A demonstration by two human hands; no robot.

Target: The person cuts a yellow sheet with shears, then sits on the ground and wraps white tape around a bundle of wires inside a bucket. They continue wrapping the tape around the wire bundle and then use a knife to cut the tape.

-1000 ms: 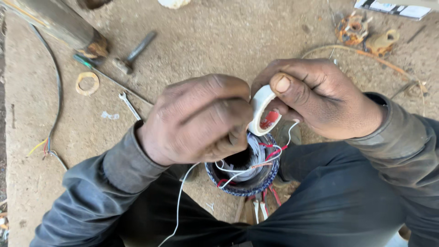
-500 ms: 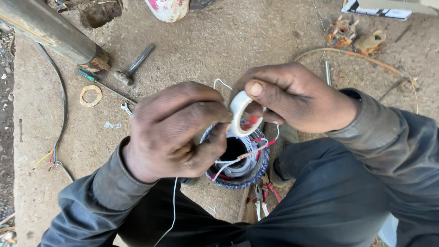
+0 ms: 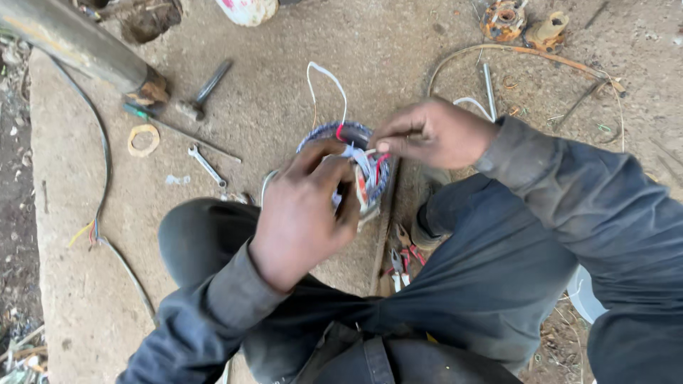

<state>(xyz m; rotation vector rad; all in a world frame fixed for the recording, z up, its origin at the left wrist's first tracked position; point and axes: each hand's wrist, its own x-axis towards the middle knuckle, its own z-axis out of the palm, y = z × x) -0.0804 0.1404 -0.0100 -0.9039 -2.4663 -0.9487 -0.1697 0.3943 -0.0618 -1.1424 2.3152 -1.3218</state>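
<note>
The left hand (image 3: 302,213) is curled over the near side of a round wire coil (image 3: 348,153); its fingers are bent and closed around a roll of tape (image 3: 365,195), which is pressed against the coil's right edge; the thumb is laid on the coil's near rim. The right hand (image 3: 434,134) is held just right of the coil, its thumb and fingertips pinched shut on the thin red and white wires (image 3: 373,160) that are drawn off the coil's top; how much else is held in that pinch cannot be told. The coil is seen between the two hands, above the person's knees, its far rim bound in blue and white; a white wire loop (image 3: 324,78) is raised from its far edge. On the concrete floor (image 3: 284,43) left of the coil a small spanner (image 3: 206,165) is laid; further left a tan ring (image 3: 144,139) is seen; a hammer (image 3: 203,91) is placed up and left of the coil, near a metal pipe (image 3: 71,39). Pliers (image 3: 402,256) with red handles are laid just below the coil, beside the right leg.
</note>
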